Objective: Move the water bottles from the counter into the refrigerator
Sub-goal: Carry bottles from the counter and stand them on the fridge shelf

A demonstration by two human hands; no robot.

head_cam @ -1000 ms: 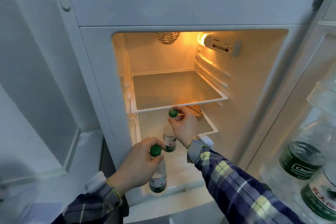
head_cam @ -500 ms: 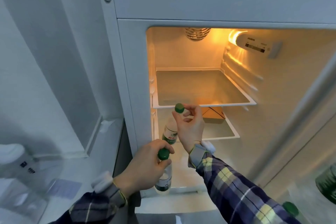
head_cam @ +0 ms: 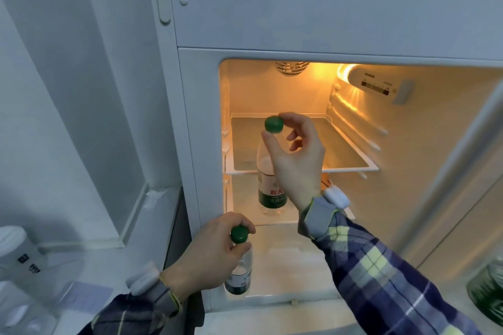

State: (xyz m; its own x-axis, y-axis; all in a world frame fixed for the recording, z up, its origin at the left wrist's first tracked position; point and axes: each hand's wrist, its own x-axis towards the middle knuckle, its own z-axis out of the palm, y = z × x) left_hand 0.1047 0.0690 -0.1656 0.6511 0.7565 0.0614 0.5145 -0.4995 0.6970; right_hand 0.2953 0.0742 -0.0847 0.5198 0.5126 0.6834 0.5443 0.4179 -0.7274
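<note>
Moved: I raised the right bottle point(head_cam: 272, 185) toward the upper shelf point(head_cam: 345, 160).
Hands: right hand point(head_cam: 296, 155) and left hand point(head_cam: 209, 255) each pinched a bottle's neck.
Left: neither bottle was shelved yet.

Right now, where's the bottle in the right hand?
In the head view, the right hand pinches that bottle by its green cap in the fridge opening, in front of the glass shelf, above the left hand's bottle.

Single head-worn view, wide-angle, looking forward and down into open refrigerator point(head_cam: 313, 22) from close range, slightly left of its opening. Lit interior fills centre and right; glass shelf point(head_cam: 299, 168) seen from above. Both forearms enter from bottom edge. Wall and counter point(head_cam: 114, 253) stretch away at left, edges bowed by lens.
</note>
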